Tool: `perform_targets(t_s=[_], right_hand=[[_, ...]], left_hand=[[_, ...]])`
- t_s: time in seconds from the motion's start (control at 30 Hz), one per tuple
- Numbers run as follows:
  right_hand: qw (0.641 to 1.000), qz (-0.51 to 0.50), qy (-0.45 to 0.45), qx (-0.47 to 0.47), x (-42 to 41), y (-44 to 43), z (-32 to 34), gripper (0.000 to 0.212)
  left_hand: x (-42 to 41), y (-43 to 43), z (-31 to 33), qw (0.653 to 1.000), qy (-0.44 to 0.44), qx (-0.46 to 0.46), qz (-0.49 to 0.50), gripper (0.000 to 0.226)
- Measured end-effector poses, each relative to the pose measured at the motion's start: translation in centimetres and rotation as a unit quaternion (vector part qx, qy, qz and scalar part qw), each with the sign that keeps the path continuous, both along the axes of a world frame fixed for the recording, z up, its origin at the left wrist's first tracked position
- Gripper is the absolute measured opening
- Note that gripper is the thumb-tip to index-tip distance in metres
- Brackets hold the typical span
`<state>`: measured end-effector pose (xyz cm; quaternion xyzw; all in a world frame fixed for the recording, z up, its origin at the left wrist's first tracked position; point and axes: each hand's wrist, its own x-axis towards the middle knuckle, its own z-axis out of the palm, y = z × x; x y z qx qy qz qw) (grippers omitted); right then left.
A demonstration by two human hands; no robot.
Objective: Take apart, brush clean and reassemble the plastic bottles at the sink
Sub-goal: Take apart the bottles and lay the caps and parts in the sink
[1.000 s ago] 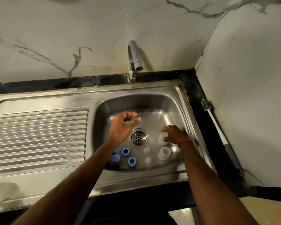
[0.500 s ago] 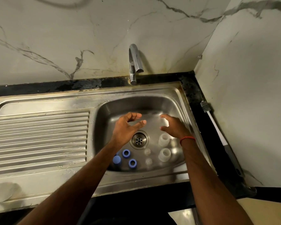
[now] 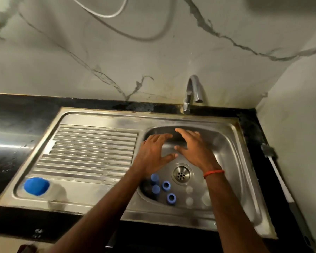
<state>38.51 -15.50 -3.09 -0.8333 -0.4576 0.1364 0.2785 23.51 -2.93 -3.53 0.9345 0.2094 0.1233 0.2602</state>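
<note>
Left hand point(image 3: 153, 152), right hand point(image 3: 193, 150): fingers spread straight, holding nothing, at 11 and 1 o'clock of drain point(image 3: 181, 174). Blue caps point(image 3: 165, 186): sink point(image 3: 232, 161) floor, 7 o'clock. Clear bottle pieces point(image 3: 189, 189): 5 o'clock. Brush point(image 3: 279, 179): counter, 3 o'clock.

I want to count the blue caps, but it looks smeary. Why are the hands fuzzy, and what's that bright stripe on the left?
Head view: the left hand and right hand are smeared by motion blur; the stripe is glare on the dark counter; the blue caps look sharper.
</note>
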Motion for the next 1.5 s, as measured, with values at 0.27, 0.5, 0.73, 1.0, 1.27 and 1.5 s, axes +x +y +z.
perform_targets(t_s=[0.27, 0.5, 0.73, 1.0, 1.27, 1.5], right_hand=[[0.992, 0.111, -0.061, 0.001, -4.8, 5.1, 1.5, 0.067], [0.984, 0.168, -0.053, -0.029, -8.9, 9.4, 2.7, 0.075], [0.977, 0.196, -0.077, -0.043, -13.7, 13.6, 4.9, 0.072], [0.964, 0.25, -0.065, -0.056, -22.2, 18.7, 6.7, 0.064], [0.949, 0.298, -0.075, -0.069, -30.4, 22.5, 6.3, 0.06], [0.936, 0.319, -0.082, -0.123, -35.4, 23.4, 3.7, 0.059]], left_hand=[[-5.0, 2.6, 2.4, 0.995, -0.032, 0.055, 0.072, 0.084], [-9.2, 5.2, 4.4, 0.988, -0.051, 0.08, 0.12, 0.073], [-14.0, 9.1, 6.9, 0.988, -0.023, 0.071, 0.132, 0.085], [-23.3, 15.1, 6.5, 0.981, -0.075, 0.093, 0.156, 0.065], [-30.8, 20.2, 4.7, 0.974, -0.104, 0.046, 0.196, 0.059], [-33.9, 21.6, 1.8, 0.976, -0.098, 0.018, 0.195, 0.055]])
